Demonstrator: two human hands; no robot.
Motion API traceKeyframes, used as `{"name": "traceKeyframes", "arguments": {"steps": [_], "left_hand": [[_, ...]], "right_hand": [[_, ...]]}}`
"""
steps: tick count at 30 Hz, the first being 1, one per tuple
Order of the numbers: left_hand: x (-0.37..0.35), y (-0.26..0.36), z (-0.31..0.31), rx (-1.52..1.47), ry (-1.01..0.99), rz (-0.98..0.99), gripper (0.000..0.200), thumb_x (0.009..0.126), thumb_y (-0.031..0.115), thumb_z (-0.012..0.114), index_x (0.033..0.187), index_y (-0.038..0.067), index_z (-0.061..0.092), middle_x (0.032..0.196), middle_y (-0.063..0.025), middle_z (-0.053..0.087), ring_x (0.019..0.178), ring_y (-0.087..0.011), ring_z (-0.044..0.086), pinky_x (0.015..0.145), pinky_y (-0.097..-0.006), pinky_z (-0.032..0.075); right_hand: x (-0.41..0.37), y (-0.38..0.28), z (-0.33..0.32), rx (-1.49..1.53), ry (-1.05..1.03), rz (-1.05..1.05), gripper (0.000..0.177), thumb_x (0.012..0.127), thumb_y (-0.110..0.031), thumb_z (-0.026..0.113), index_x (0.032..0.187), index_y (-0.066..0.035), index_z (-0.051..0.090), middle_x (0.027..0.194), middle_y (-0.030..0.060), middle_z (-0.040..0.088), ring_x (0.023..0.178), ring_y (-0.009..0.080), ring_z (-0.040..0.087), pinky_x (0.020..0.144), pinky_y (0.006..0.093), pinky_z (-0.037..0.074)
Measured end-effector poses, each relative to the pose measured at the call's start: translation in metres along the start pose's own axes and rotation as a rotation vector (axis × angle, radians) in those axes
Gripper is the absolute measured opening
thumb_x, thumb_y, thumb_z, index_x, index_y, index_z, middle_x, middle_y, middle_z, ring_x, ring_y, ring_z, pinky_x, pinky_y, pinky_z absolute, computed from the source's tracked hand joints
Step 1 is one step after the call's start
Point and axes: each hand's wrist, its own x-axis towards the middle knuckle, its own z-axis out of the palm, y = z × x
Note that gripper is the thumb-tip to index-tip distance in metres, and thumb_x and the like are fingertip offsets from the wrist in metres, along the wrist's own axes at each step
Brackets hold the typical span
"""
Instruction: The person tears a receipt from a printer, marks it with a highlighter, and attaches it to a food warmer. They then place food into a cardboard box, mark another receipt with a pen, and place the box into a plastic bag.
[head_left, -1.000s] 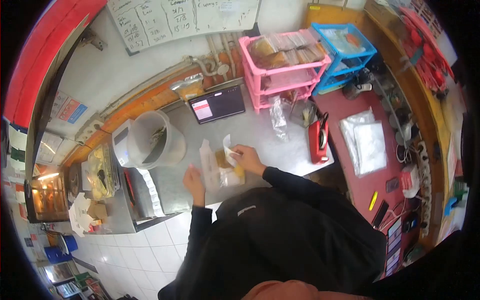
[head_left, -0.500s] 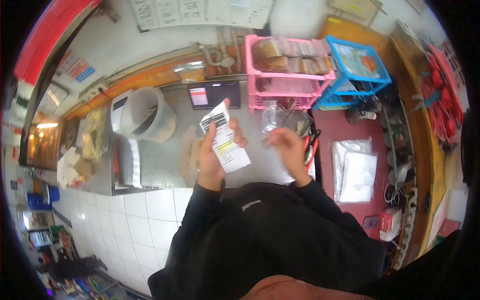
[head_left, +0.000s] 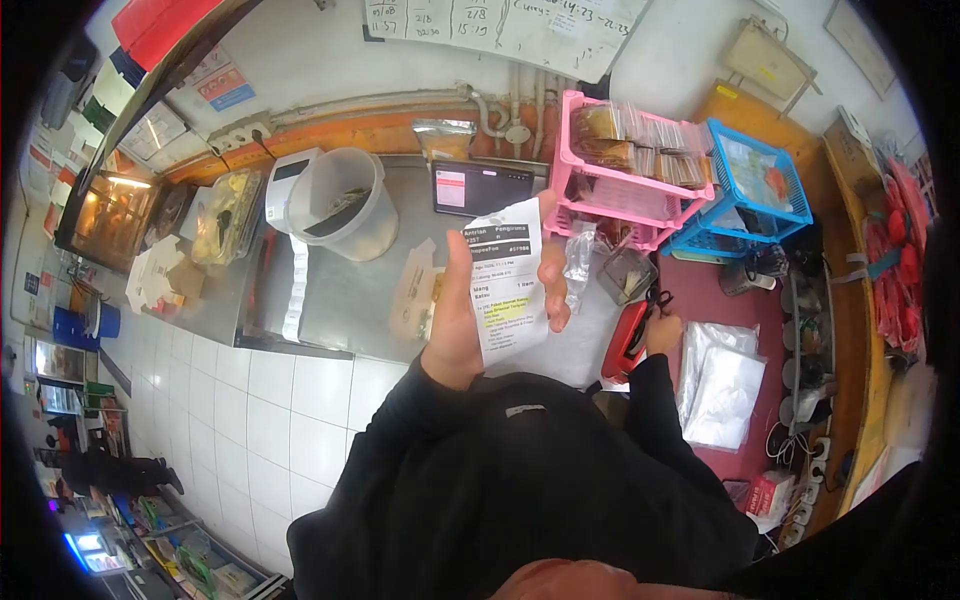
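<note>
My left hand [head_left: 462,310] is closed on a white printed receipt [head_left: 510,275], held upright with its text facing me and a yellow highlighted patch low down. The thumb lies along its left edge and the fingers wrap the right side. At the table's right part, my right hand [head_left: 662,332] reaches down with curled fingers, next to black scissors handles [head_left: 657,300]. What its fingertips grip is hidden. Just left of it stands a red tool like a tape dispenser [head_left: 624,342].
A pink basket rack [head_left: 640,200] and a blue one [head_left: 755,225] hold packets at the back. A clear bucket [head_left: 365,215] and a tablet [head_left: 482,190] stand on the steel counter [head_left: 405,215]. Plastic bags [head_left: 722,385] lie on the right. A person [head_left: 115,472] is far left.
My right hand has moved right and down from beside the receipt to the scissors handles. The receipt is nearer and more upright in my left hand. The view has shifted.
</note>
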Motion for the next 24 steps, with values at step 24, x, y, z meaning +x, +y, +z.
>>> {"name": "traceKeyframes", "arguments": {"steps": [24], "left_hand": [[-0.099,0.082,-0.039,0.261,0.533,0.389,0.074,0.098,0.062,0.029,0.148,0.008,0.029,0.098,-0.0096,0.054,0.072,-0.0198,0.057,0.061,-0.0329,0.049]], "right_hand": [[0.130,-0.242,0.145,-0.183,-0.355,-0.646,0.055,0.080,-0.048,0.065,0.119,-0.010,0.062,0.122,0.0192,0.061,0.107,0.0376,0.061,0.093,0.0455,0.047]]}}
